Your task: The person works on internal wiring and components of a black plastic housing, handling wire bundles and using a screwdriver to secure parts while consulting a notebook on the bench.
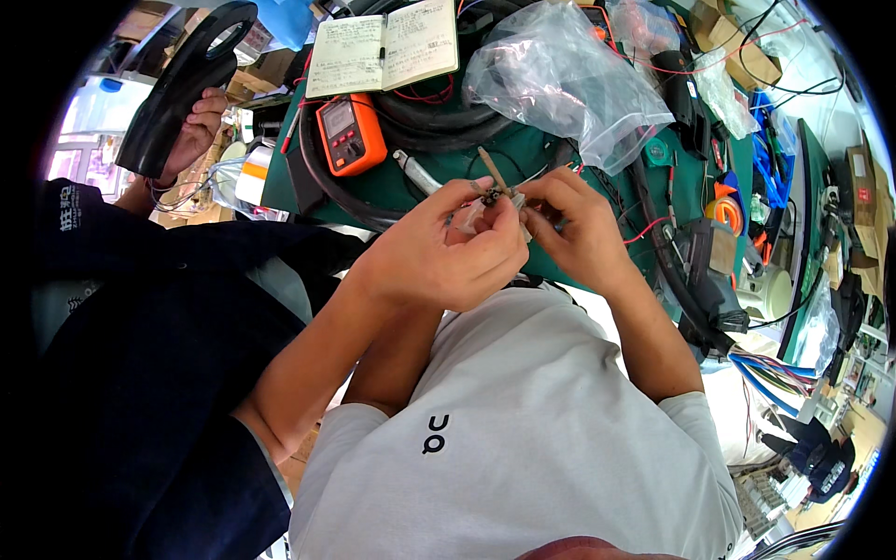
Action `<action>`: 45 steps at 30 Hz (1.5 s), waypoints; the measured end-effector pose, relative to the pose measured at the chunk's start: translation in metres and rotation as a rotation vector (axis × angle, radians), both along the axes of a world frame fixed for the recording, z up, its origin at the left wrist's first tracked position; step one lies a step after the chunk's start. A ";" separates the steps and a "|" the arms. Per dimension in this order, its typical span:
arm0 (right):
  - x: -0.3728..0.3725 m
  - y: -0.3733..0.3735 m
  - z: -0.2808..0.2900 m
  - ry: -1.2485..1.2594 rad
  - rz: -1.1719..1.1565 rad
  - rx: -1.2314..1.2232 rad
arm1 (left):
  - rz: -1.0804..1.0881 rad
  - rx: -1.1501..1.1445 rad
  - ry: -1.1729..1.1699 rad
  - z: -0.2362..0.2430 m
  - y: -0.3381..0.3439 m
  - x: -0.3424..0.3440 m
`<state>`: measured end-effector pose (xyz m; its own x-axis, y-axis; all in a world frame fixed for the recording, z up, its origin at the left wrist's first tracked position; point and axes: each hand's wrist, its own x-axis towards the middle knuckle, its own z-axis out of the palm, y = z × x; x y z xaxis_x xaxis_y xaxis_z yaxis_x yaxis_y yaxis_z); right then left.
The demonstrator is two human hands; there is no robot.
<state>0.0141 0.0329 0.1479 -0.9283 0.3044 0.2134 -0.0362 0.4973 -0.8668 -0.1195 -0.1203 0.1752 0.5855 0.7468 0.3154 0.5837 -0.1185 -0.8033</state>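
As coworker's hand (457, 257) crowded R hand (581, 231), small dark connector (491, 197) could've slipped if pulls mismatched. R fingers curled in, pinch unclear; L hand hidden, can't tell.

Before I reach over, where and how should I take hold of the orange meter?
I'd likely grip the orange meter by both long sides near your end, coming from above: it is a thick block lying screen up, the open notebook borders its far end, and a black cable curves past its left side.

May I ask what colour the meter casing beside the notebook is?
The meter casing is orange, clearest in head view.
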 end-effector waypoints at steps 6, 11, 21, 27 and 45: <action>0.002 0.001 0.008 0.181 -0.019 -0.031 | -0.018 0.000 0.010 -0.006 0.004 0.000; -0.002 0.001 0.009 0.200 -0.031 0.013 | -0.037 -0.002 0.045 -0.012 0.010 0.001; -0.013 0.003 0.012 0.104 0.018 0.051 | -0.058 -0.031 0.008 -0.023 0.010 0.002; -0.018 -0.003 0.021 0.172 0.041 0.022 | -0.087 0.059 -0.158 0.004 0.007 -0.002; -0.013 0.002 0.015 0.100 -0.031 -0.005 | 0.195 -0.098 -1.994 -0.119 0.008 0.036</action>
